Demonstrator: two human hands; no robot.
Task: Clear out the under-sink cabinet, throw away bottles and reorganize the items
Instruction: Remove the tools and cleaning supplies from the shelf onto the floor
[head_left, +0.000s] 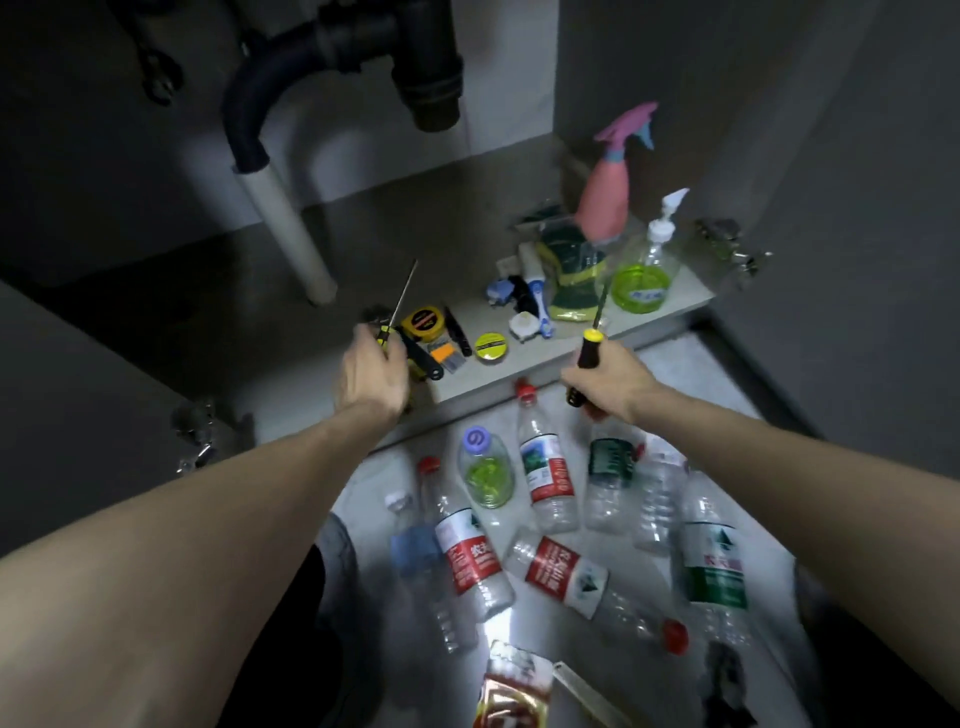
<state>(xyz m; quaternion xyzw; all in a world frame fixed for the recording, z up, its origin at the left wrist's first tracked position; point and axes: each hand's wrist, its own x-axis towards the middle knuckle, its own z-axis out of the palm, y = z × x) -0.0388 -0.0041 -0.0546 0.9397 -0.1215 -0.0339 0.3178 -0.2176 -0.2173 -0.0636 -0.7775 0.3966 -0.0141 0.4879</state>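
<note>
Here, each grip holds a screwdriver: left hand (371, 371) thin screwdriver (400, 304), right hand (610, 382) thick screwdriver (592, 343)

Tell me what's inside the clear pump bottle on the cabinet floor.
The pump bottle holds green liquid filling only its lower part; the upper part looks empty. A label covers part of the front.
</note>
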